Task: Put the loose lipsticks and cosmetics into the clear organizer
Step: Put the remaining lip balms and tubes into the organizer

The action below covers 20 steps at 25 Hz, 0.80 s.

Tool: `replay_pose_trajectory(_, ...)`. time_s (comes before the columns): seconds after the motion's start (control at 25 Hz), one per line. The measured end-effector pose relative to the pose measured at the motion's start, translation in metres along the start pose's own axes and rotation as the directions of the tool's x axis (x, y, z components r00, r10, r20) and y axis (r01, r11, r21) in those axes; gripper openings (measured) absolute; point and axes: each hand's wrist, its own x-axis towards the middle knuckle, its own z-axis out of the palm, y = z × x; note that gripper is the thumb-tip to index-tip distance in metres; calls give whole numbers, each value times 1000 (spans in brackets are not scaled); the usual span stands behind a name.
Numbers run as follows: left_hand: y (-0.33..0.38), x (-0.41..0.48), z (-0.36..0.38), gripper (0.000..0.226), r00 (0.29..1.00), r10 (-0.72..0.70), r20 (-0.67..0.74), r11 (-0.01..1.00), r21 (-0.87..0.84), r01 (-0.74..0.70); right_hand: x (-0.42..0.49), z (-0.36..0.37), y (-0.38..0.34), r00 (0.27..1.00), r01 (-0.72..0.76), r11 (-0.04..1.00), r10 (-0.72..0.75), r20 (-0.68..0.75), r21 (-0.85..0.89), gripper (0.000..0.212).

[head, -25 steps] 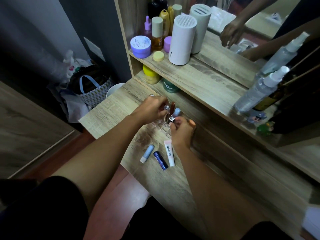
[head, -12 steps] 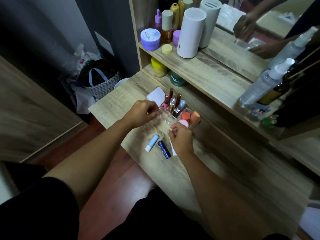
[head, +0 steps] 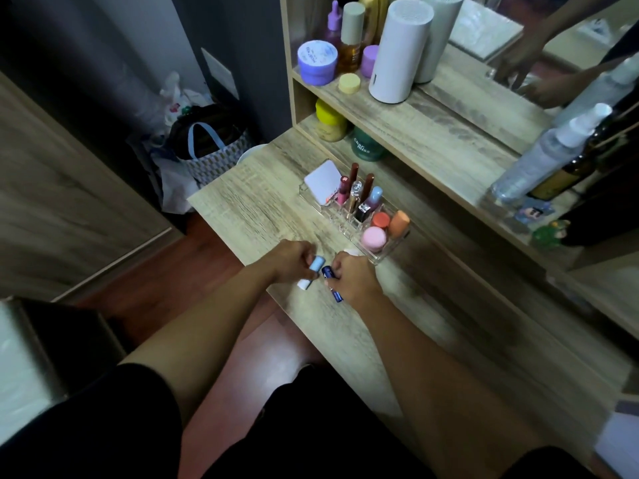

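Note:
The clear organizer [head: 380,252] stands on the wooden desk [head: 262,202], holding several upright lipsticks [head: 356,197], a white compact [head: 323,183], a pink round pot [head: 374,237] and two orange items. My left hand [head: 292,261] closes on a light blue tube [head: 313,273] lying near the desk's front edge. My right hand [head: 352,276] closes on a dark blue tube [head: 330,276] beside it. A white tube tip [head: 351,252] shows just above my right hand; the rest is hidden.
A shelf [head: 397,108] above the desk carries a white cylinder [head: 397,50], a purple jar [head: 317,62] and bottles. Spray bottles [head: 543,157] stand at the right by a mirror. Bags [head: 207,150] lie on the floor to the left.
Both hands have drawn back from the organizer toward the desk's front edge and closed on the two loose blue tubes. The camera view shifted, showing the organizer in full.

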Motion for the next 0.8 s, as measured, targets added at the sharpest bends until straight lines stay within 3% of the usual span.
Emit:
replay_pose_trajectory(0.12,-3,1,-6,39,1000,-13,-1,1000,-4,13,2,2,-1,1000,-10,999,10,-5,47,29)
replay_pose_trajectory(0.2,-7,4,-16,45,1000,-1,-22,995,-96,-1,3,0,0,994,-76,968,93,-61,239,37)
replay_pose_trajectory(0.28,-9,10,-32,46,996,12,-84,984,-178,-27,6,-8,0,976,-101,869,182,-121,485,44)
replay_pose_trajectory(0.44,1,27,-65,26,960,13,-280,917,-379,-123,24,-33,-1,898,62,740,252,-361,670,38)
replay_pose_trajectory(0.52,10,37,-73,24,919,12,-394,904,-389,-179,32,-41,-3,870,133,700,257,-421,702,35)
replay_pose_trajectory(0.6,17,44,-75,24,890,36,-454,907,-360,-220,39,-44,-6,860,148,726,241,-449,671,32)
replay_pose_trajectory(0.8,18,58,-61,25,876,55,-479,928,-298,-222,45,-36,-9,851,148,807,191,-489,572,31)
